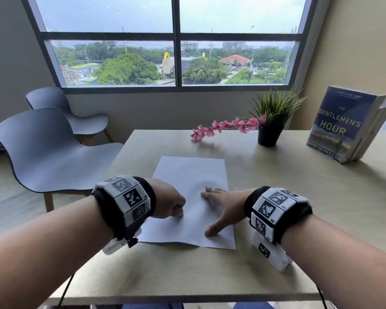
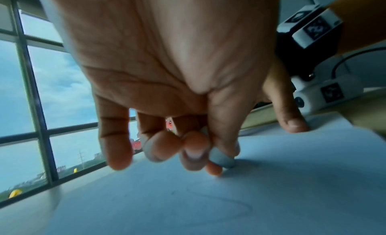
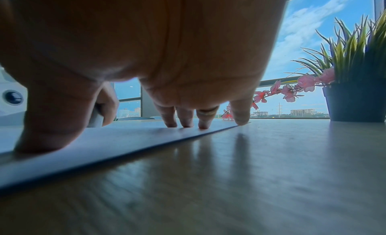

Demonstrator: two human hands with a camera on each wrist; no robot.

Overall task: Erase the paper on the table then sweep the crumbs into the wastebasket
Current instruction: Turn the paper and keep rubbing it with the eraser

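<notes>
A white sheet of paper point(image 1: 192, 175) lies flat on the wooden table point(image 1: 299, 197). My left hand point(image 1: 172, 204) is curled over its left part and pinches a small grey-white eraser point(image 2: 222, 157) between thumb and fingers, the eraser's tip down on the sheet. Faint pencil lines point(image 2: 229, 204) show on the paper point(image 2: 208, 205) just in front of it. My right hand point(image 1: 218, 204) lies spread on the sheet's right edge, with straight fingertips point(image 3: 185, 123) and thumb pressing the paper point(image 3: 117, 139) down. No wastebasket is in view.
A potted grass plant point(image 1: 271, 121) with a pink blossom sprig point(image 1: 223, 127) stands at the table's far side. Books point(image 1: 348, 123) lean upright at the far right. Two grey chairs point(image 1: 51, 148) stand left of the table, under a large window.
</notes>
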